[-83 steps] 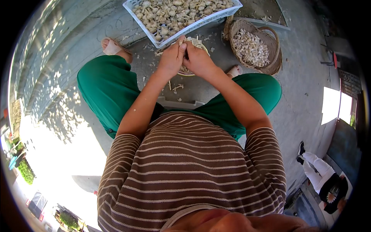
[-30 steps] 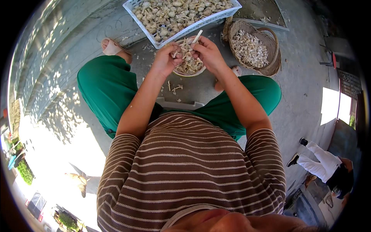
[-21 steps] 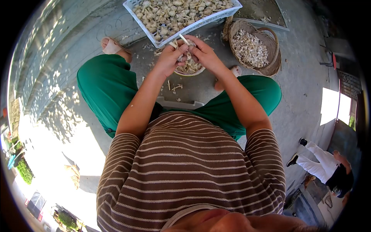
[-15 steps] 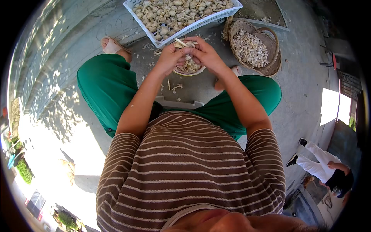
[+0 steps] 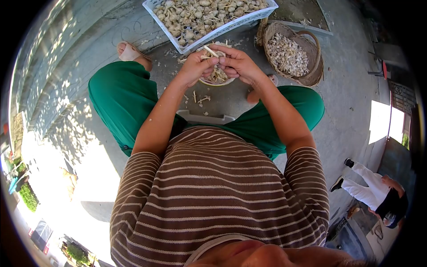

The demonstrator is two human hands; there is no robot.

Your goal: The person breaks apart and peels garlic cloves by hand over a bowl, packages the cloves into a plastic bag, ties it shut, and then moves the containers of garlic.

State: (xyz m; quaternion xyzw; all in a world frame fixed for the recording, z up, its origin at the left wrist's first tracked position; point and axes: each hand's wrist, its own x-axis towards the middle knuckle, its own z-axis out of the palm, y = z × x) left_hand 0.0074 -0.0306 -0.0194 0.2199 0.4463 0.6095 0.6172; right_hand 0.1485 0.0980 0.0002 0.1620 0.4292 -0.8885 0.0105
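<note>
My left hand (image 5: 195, 69) is closed around garlic, with thumb and fingers meeting over a bowl (image 5: 217, 83) of peels and stalk scraps. Across from it, my right hand (image 5: 239, 65) pinches the same garlic, its index finger stretched along the pale stalk (image 5: 211, 51). The stalk sticks up between the two hands, and the bulb below is mostly hidden by my fingers. Just beyond stands a white-blue crate (image 5: 218, 32) full of garlic bulbs. To the right sits a wicker basket (image 5: 318, 62) holding loose cloves (image 5: 288, 55).
Peel and stalk bits (image 5: 204, 99) lie on the grey floor between my feet. A light-coloured stool edge (image 5: 205, 118) shows between my legs. A person in white trousers (image 5: 367, 182) is at the lower right. A framed panel (image 5: 307, 15) lies behind the basket.
Earlier my hands were pressed together, then parted over the bowl with a stalk in the right. Now they meet around the garlic, the stalk tilted to the left. The other person has shifted.
</note>
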